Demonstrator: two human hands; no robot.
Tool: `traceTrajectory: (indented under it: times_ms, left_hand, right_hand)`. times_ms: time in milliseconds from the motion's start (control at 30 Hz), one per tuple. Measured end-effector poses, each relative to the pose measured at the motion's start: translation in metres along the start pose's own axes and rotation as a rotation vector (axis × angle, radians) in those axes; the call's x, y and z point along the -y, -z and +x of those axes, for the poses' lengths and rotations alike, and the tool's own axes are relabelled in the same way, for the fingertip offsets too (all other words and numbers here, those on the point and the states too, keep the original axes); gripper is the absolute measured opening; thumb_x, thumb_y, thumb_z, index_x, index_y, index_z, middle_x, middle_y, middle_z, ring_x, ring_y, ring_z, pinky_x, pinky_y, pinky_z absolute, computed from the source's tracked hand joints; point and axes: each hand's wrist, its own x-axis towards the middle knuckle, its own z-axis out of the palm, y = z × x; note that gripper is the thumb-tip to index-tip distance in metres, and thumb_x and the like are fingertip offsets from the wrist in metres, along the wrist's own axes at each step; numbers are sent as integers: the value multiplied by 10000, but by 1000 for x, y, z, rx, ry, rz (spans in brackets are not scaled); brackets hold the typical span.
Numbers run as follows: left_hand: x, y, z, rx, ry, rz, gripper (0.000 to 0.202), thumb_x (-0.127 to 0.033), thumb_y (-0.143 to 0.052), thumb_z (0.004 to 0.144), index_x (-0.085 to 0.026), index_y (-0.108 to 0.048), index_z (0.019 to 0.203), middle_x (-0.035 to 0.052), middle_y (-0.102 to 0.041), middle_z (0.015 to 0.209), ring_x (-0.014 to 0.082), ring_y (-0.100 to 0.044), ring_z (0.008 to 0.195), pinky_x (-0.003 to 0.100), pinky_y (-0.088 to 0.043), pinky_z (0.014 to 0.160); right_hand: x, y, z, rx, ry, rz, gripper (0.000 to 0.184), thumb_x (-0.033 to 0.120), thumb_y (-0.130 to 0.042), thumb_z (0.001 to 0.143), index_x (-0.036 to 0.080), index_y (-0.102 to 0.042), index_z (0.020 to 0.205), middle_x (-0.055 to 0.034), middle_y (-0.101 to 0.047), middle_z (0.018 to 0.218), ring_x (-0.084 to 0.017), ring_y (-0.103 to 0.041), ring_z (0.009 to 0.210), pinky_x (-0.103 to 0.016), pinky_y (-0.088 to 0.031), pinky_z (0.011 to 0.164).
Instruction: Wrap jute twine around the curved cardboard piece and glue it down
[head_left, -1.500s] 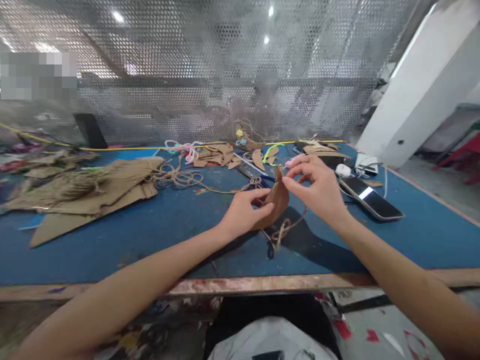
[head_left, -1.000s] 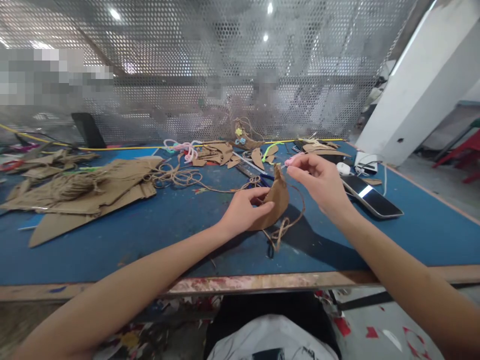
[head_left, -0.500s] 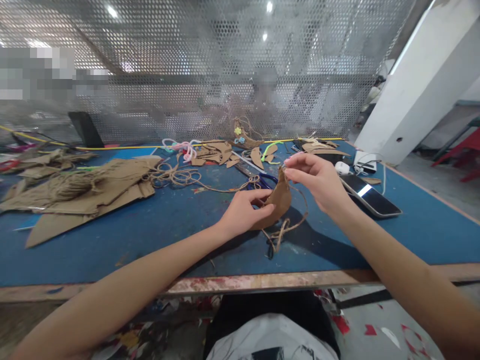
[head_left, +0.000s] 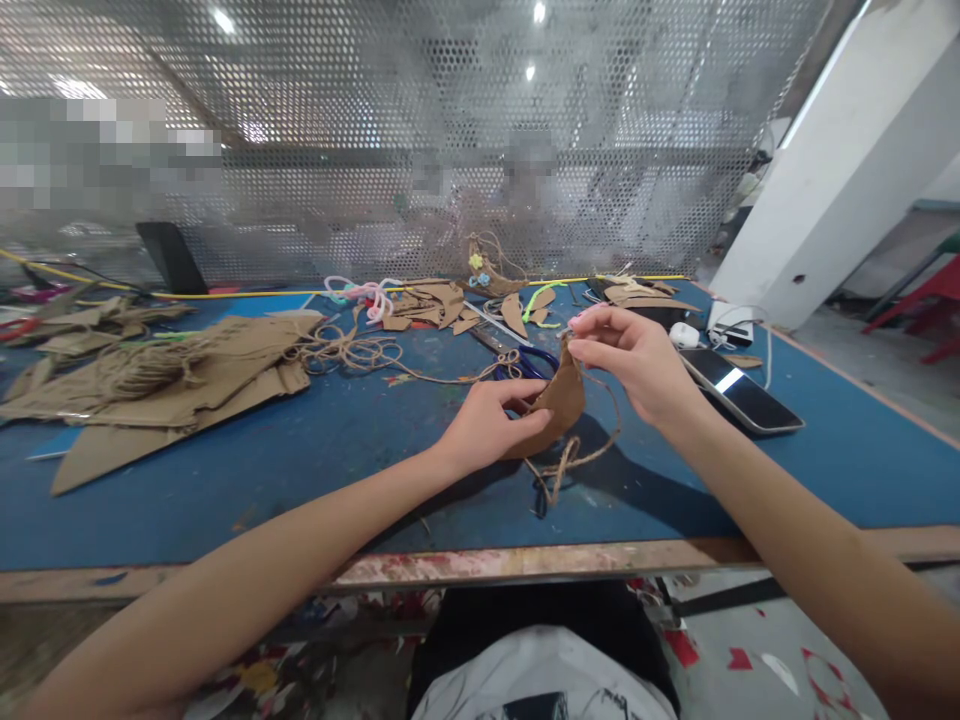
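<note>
A curved brown cardboard piece (head_left: 556, 405) is held just above the blue table (head_left: 315, 450) in the middle of the view. My left hand (head_left: 487, 425) grips its lower left end with closed fingers. My right hand (head_left: 634, 365) pinches its pointed top, where a strand of jute twine (head_left: 570, 455) loops down to the table and tangles below the piece.
Flat cardboard sheets (head_left: 187, 385) and a twine bundle lie at the left. Cardboard scraps (head_left: 435, 305), coloured pipe cleaners, blue-handled scissors (head_left: 525, 362) and loose twine lie behind my hands. A phone (head_left: 739, 395) lies at the right. Perforated metal mesh (head_left: 450, 150) backs the table.
My right hand drew away from the piece's top with the twine, then came back and pinched the tip again. My left hand kept its hold throughout.
</note>
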Motion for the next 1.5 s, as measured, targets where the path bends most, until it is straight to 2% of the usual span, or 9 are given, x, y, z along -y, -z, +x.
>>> traceTrajectory:
  times_ms: [300,633,800,900,1033,1200,1333,1500]
  left_hand:
    - [0,0,0,5,-31,34,309,-273,-605,770,-170,-755,1019,3,-724,805,135,-612,678,210,-495,638]
    - [-3,0,-1,7,-32,15,333,-244,-607,769,-180,-748,1063,1,-745,854,140,-630,713,222,-510,693]
    - [0,0,2,-12,18,-57,332,-255,-630,750,-158,-742,1048,24,-753,904,164,-650,738,260,-517,717]
    - [3,1,4,-80,47,-162,350,-294,-661,736,-140,-726,1043,56,-752,959,198,-674,820,292,-523,765]
    - [5,2,6,-157,46,-260,331,-306,-676,728,-133,-706,1009,71,-745,1003,208,-681,888,297,-525,802]
    - [5,0,6,-152,44,-257,311,-295,-672,727,-132,-691,991,70,-744,982,208,-684,888,307,-530,803]
    - [5,-1,6,-161,33,-262,315,-294,-675,726,-129,-684,994,73,-743,986,209,-685,890,306,-533,800]
    - [4,0,6,-158,27,-258,313,-287,-672,734,-131,-685,1005,72,-742,1010,214,-685,916,307,-534,821]
  right_hand:
    - [2,-1,-1,-9,19,-58,306,383,-786,573,212,-578,720,2,-640,741,-130,-600,674,-285,-499,633]
    - [3,-2,-1,-28,-7,-15,292,341,-800,547,209,-576,679,5,-640,726,-120,-580,641,-277,-499,628]
    - [6,-2,-1,5,-72,-15,279,438,-715,654,207,-584,738,-1,-640,743,-112,-583,650,-245,-461,602]
    - [2,-2,0,20,-121,-14,304,488,-669,694,207,-583,771,3,-641,747,-115,-593,659,-238,-446,596]
    - [-8,-3,0,19,-32,-109,261,403,-732,650,196,-609,750,13,-624,708,-119,-570,646,-264,-458,629]
    - [-14,-6,-4,-27,118,-302,148,315,-703,689,187,-637,722,7,-635,692,-128,-568,640,-272,-449,614]
    - [-14,-7,-6,-27,152,-373,119,295,-667,718,185,-634,688,10,-627,670,-126,-555,635,-261,-431,585]
    - [-14,-7,-4,-32,132,-340,130,302,-670,700,183,-627,669,14,-621,659,-123,-545,626,-266,-442,604]
